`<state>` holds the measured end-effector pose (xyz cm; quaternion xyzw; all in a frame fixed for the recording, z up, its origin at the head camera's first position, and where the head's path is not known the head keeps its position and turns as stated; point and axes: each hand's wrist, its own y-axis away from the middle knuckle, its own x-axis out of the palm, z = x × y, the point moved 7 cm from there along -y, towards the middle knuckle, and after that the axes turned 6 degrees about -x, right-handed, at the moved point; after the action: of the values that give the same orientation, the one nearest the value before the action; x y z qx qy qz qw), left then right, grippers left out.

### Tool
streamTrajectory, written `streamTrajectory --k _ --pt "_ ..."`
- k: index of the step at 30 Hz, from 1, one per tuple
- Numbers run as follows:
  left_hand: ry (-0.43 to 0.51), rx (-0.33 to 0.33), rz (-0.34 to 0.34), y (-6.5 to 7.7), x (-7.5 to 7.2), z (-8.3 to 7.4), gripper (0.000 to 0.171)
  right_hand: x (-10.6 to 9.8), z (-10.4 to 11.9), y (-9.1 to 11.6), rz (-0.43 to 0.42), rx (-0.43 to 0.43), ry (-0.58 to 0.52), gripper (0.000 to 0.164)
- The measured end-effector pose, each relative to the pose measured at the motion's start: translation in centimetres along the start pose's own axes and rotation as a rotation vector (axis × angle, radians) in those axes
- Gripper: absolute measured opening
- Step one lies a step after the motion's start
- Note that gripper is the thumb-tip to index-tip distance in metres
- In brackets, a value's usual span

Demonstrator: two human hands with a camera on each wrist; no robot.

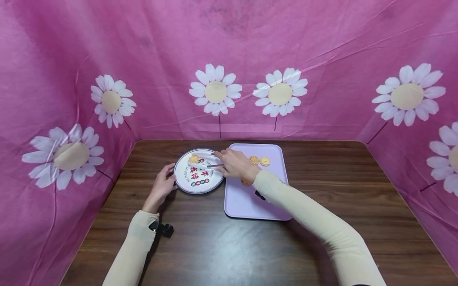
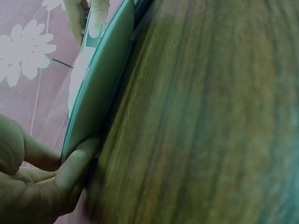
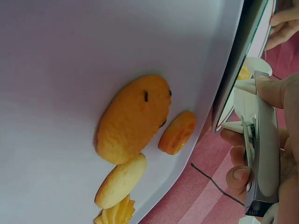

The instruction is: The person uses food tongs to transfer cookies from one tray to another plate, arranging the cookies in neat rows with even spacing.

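A round white plate (image 1: 181, 174) with a dark rim and red printed characters lies on the table. My left hand (image 1: 163, 184) pinches its left edge, with the plate's rim between thumb and fingers in the left wrist view. Above the plate, my right hand (image 1: 234, 163) grips a pair of tongs (image 3: 266, 144) with metal handles and white tips. A yellow cookie (image 1: 193, 159) is at the tongs' tips, over the upper left of the plate. Whether it touches the plate is hard to tell.
A lilac tray (image 1: 250, 208) stands right beside the plate, under my right forearm. It bears a large oval cookie with dark spots (image 3: 134, 119), a small orange one (image 3: 177, 132), a pale oval one (image 3: 121, 181) and a ridged one (image 3: 117, 212). Pink flowered cloth (image 1: 243, 127) surrounds the table.
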<state>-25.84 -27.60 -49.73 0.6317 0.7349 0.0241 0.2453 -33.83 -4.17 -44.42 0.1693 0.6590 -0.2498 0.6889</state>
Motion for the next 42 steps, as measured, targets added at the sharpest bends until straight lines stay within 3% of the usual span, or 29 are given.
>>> streamTrajectory --k 10,19,29,42 --pt "0.007 0.008 0.001 0.0 0.0 0.0 0.055 0.2 -0.2 0.4 -0.022 0.019 0.030 0.075" --pt "0.008 0.005 -0.004 0.2 0.1 0.0 0.055 -0.3 0.4 1.4 -0.089 -0.021 0.024 0.082" --pt "0.024 0.010 0.007 0.3 -0.1 -0.2 0.056 -1.9 -0.4 3.5 -0.193 0.011 -0.078 0.071" --pt "-0.009 -0.002 0.014 0.4 0.0 -0.1 0.056 -2.9 -2.2 8.0 -0.272 0.072 -0.048 0.055"
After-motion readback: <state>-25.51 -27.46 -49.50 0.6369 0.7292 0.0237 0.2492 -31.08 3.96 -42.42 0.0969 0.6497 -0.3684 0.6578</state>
